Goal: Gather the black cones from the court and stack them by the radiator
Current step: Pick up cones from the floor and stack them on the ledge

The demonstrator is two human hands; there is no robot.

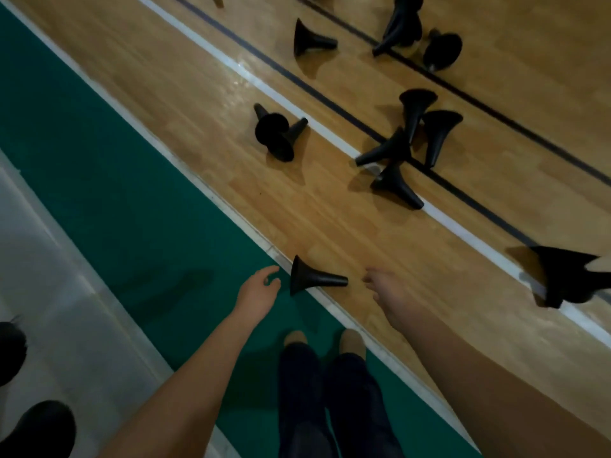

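A black cone [314,277] lies on its side at the seam between the wooden court and the green border. My left hand [259,289] hovers just left of its wide base, fingers loosely curled, holding nothing. Just right of the cone's narrow tip is my right hand [385,287], fingers relaxed, also holding nothing. Several more black cones lie tipped over farther out: a pair [276,133], a cluster [406,143], one alone [309,38], and a big one at the right edge [562,279].
My two feet [325,342] stand on the green border [132,209]. A pale strip of floor [49,292] runs at the left, with dark rounded objects [29,428] at its lower edge. White and black court lines cross the wood diagonally.
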